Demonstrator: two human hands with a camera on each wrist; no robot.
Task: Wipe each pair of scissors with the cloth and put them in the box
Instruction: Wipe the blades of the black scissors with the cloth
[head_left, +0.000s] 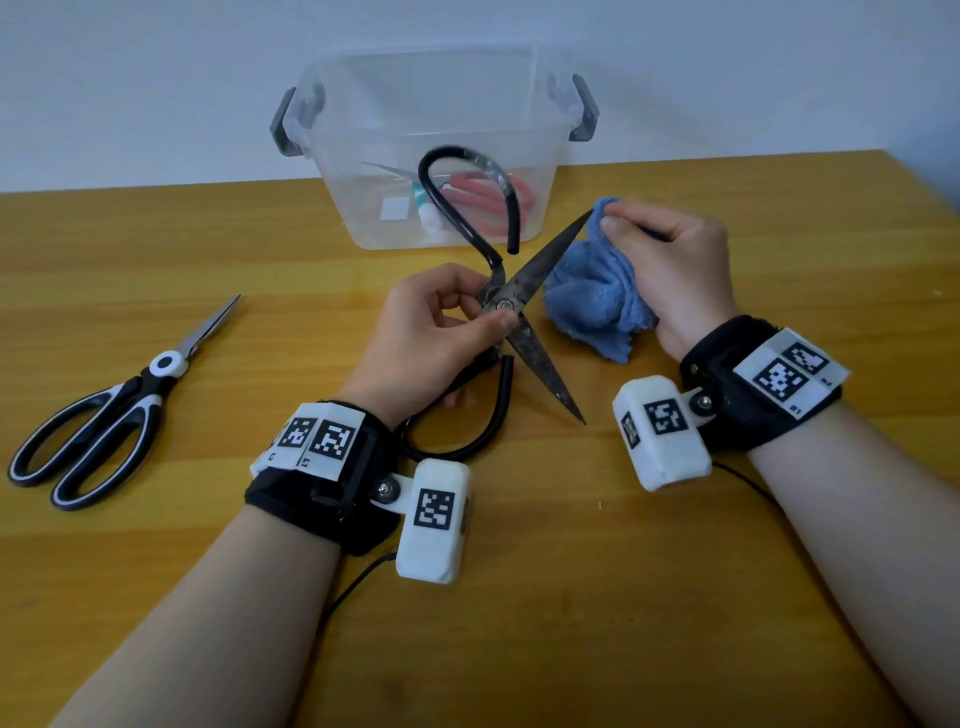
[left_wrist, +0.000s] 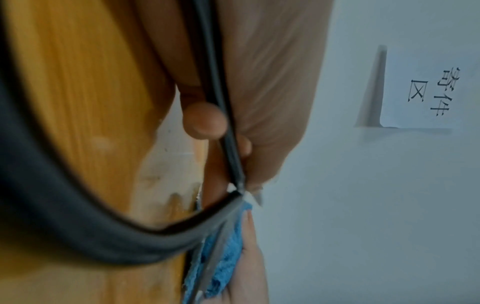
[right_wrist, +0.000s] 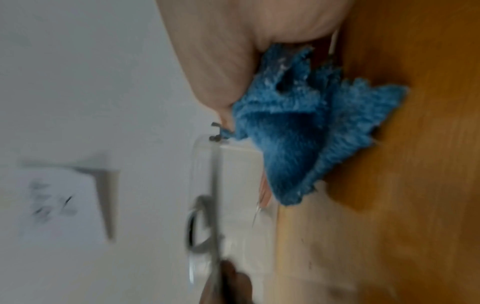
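Pinching the black scissors (head_left: 506, 306) at their pivot, my left hand (head_left: 426, 332) angles 1 blade up-right into the cloth (head_left: 592, 301) bunched in my right hand (head_left: 670, 260).

On the wooden table (head_left: 675, 597) we list: black-looped dark steel scissors (head_left: 514, 296), blades spread, gripped near the pivot by our left hand (head_left: 421, 338); crumpled blue terry cloth (head_left: 592, 296) pinched over one blade tip by our right hand (head_left: 670, 260); black-and-white plastic-handled scissors (head_left: 111, 405) lying left; clear plastic box (head_left: 431, 119) behind.
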